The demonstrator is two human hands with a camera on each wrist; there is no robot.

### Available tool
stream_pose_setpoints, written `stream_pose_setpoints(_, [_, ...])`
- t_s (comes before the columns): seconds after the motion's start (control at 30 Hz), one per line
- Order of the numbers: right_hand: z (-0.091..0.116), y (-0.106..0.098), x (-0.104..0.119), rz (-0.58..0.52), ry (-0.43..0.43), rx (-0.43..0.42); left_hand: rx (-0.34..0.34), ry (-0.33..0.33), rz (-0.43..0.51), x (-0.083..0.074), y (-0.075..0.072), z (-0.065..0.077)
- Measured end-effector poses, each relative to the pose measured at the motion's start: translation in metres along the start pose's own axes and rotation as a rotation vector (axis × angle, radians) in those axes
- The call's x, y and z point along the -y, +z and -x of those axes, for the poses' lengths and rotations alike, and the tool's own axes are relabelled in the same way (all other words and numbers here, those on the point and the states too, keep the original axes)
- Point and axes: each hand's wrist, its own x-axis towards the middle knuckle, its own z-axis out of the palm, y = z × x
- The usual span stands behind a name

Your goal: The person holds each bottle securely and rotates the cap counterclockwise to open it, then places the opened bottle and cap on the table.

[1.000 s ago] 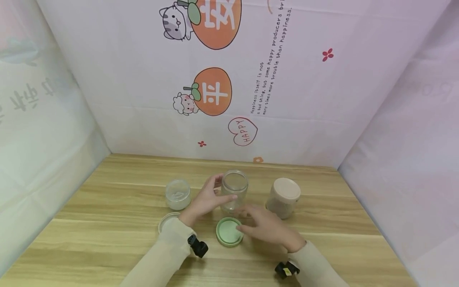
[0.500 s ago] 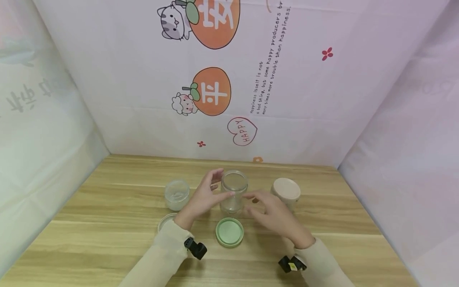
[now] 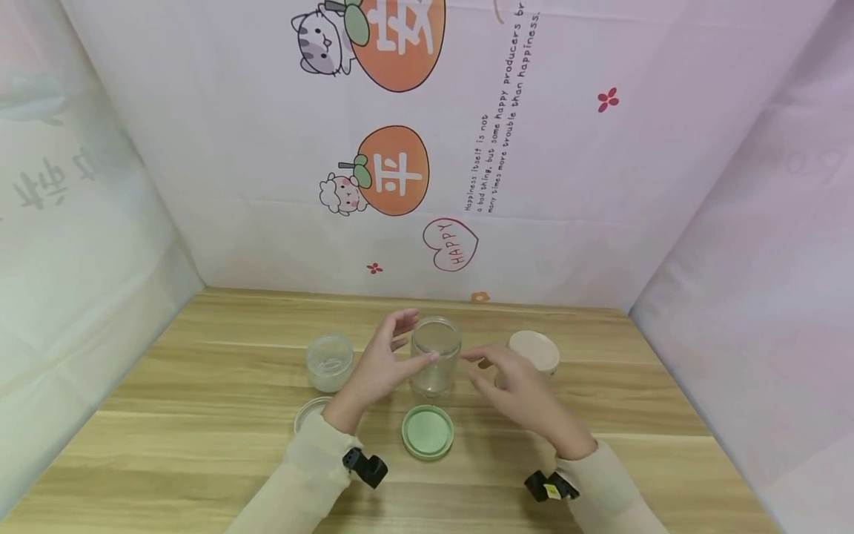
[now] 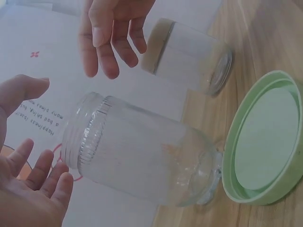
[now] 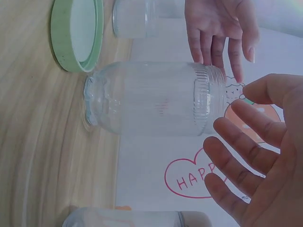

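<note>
A tall clear jar [image 3: 435, 363] without a lid stands upright between the two hands. My left hand [image 3: 383, 363] is at its left side, thumb and fingers spread around but apart from the jar in the left wrist view. To its right, my right hand [image 3: 523, 389] hovers with loosely bent fingers, holding nothing. In the right wrist view, the right hand [image 5: 265, 156] shows a gap to the jar [image 5: 156, 99]. A green lid [image 3: 428, 432] lies inside-up on the table in front of the jar.
A shorter clear jar [image 3: 330, 363] stands at left, with a pale-rimmed lid [image 3: 308, 414] partly hidden by the left forearm. Behind the right hand is a jar with a beige lid [image 3: 534, 351]. The wooden table [image 3: 200, 415] meets printed cloth walls [image 3: 567, 185].
My right hand has drawn back to the right from the jar and green lid. The left hand has shifted slightly, its fingers spreading from the jar. The jar and lids stay put.
</note>
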Motion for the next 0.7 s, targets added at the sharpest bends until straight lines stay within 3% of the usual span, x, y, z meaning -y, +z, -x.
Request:
stream_pose_setpoints(0.23, [0.001, -0.007, -0.005, 0.01, -0.052, -0.062, 0.021, 0.053, 0.042, -0.011, 0.01, 0.001])
stream_pose_setpoints(0.57, [0.01, -0.019, -0.016, 0.036, -0.133, -0.097, 0.127, 0.096, 0.056, -0.022, 0.032, 0.002])
stream_pose_setpoints(0.7, [0.014, -0.027, -0.022, 0.05, -0.127, -0.137, 0.174, 0.1, 0.077, -0.026, 0.044, 0.0])
